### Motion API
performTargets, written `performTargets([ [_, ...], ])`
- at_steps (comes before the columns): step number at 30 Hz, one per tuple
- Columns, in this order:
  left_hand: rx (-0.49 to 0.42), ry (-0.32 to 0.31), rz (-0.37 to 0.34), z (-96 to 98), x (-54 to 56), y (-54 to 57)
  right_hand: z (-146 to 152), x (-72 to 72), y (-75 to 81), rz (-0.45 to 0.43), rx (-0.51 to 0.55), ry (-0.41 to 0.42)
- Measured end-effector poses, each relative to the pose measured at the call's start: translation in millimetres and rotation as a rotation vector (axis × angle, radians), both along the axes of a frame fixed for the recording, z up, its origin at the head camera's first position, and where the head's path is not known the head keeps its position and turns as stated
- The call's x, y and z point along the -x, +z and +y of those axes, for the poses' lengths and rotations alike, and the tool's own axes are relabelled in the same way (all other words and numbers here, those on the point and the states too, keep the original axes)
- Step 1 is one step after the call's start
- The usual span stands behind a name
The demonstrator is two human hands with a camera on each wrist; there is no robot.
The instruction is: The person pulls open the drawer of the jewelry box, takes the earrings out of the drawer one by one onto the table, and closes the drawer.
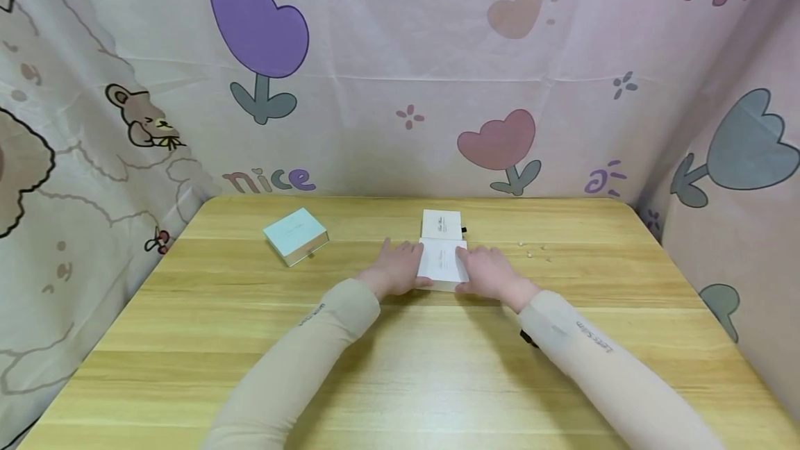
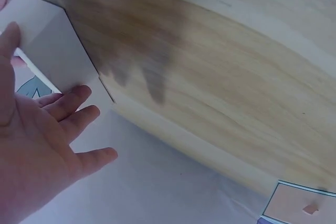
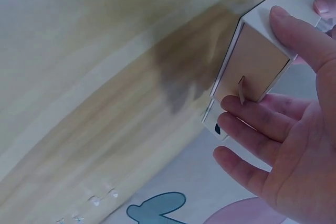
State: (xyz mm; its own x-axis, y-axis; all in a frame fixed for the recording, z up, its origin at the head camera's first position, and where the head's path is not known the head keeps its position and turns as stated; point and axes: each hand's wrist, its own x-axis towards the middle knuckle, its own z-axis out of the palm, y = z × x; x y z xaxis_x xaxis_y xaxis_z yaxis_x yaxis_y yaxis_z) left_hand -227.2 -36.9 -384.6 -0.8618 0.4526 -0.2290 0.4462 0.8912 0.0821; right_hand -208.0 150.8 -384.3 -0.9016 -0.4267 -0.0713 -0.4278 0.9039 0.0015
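Observation:
A small white box (image 1: 442, 260) with faint print on top lies on the table between both hands. My left hand (image 1: 400, 269) grips its left side, thumb at the front face and fingers farther back. From the right, my right hand (image 1: 492, 273) holds it likewise, its thumb (image 3: 294, 32) on the white front face. That box's right side shows a beige drawer end (image 3: 257, 59) with a small ribbon pull (image 3: 242, 90). Directly behind stands another white printed box (image 1: 441, 223), with a black tab at its right; the two look touching in the head view.
A light-blue box (image 1: 296, 233) with a beige side sits toward the back left of the wooden table (image 1: 400, 380). Several tiny shiny pieces (image 1: 530, 254) lie right of the white boxes. A printed curtain (image 1: 375, 33) surrounds the table's back and sides.

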Motion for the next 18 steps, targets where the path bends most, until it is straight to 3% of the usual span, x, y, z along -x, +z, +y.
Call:
performTargets([
  [7,0.061,0.026,0.051,9.8,12.6,-4.8,3,15.7,0.0,-0.019,0.014,-0.047],
  [18,0.039,0.08,0.079,19.1,25.5,-5.3,7,41.0,-3.5,-0.047,0.029,-0.101],
])
